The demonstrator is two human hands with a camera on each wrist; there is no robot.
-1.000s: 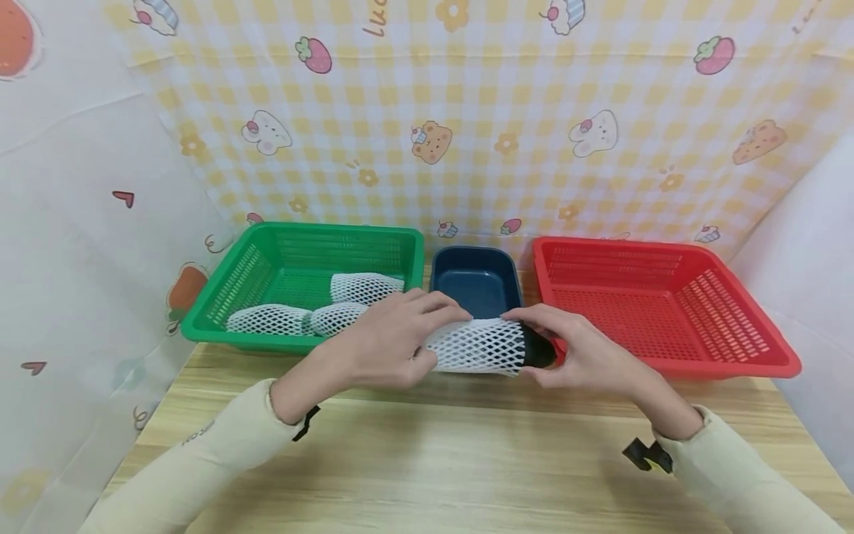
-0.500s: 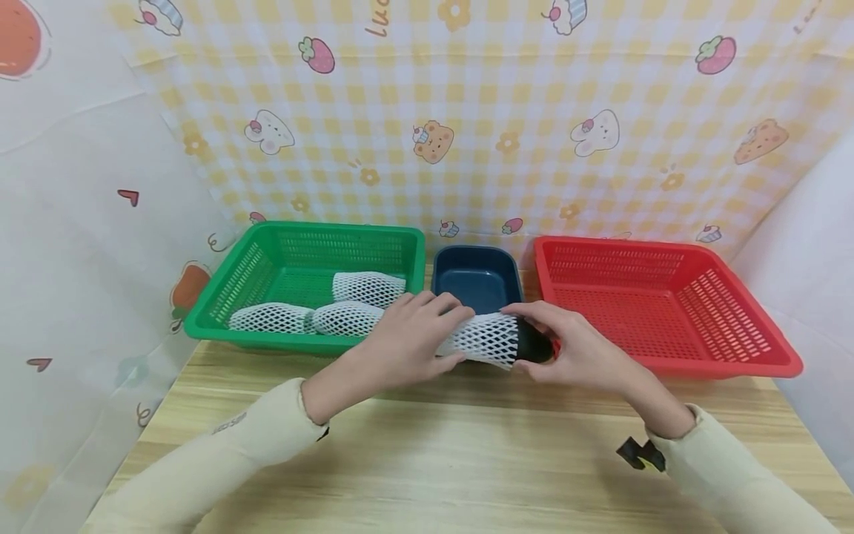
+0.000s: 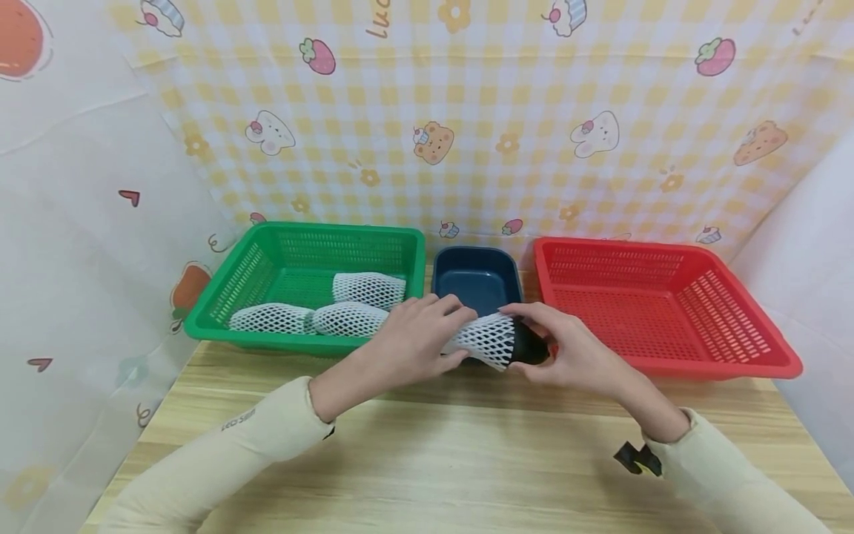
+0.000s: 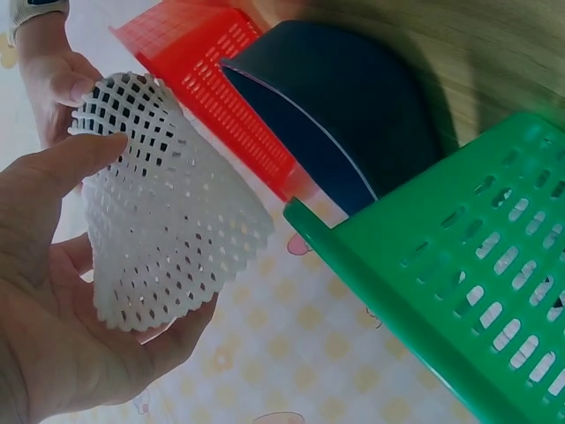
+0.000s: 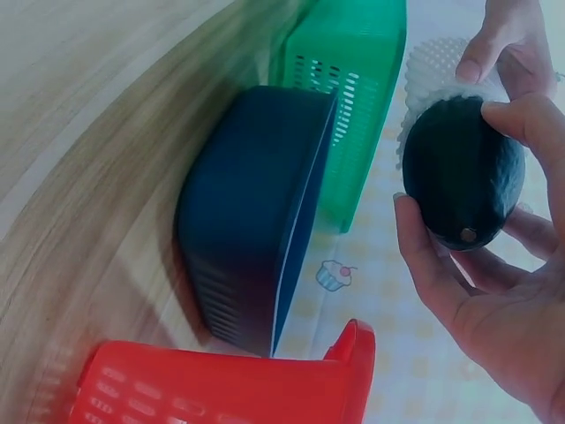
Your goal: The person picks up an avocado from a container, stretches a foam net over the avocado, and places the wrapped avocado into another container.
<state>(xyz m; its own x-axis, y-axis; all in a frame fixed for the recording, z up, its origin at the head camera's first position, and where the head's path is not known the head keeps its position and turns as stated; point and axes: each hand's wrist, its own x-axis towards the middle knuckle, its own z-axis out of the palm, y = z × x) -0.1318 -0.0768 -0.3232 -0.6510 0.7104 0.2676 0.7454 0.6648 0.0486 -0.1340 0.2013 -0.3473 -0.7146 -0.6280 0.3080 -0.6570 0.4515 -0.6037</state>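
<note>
A dark green avocado (image 3: 530, 343), partly sleeved in a white foam net (image 3: 488, 338), is held up between both hands in front of the blue bin. My right hand (image 3: 575, 347) grips the avocado's bare end, fingers and thumb round it; its stem spot shows in the right wrist view. With thumb and fingers my left hand (image 3: 419, 340) holds the net. In the left wrist view the net's near end (image 4: 177, 238) looks slack and flared, while dark skin shows through the mesh at the far end. Part of the net is hidden behind the left fingers.
A green basket (image 3: 220, 297) at left holds several white foam-netted items (image 3: 272, 319). The small dark blue bin (image 3: 475, 258) stands in the middle, a red basket (image 3: 667, 368) at right. All stand on a wooden table (image 3: 467, 452) before a patterned cloth (image 3: 507, 89).
My left hand has shifted right along the net, closer to the right hand, and less of the net shows between them. The right hand and avocado have drifted slightly left.
</note>
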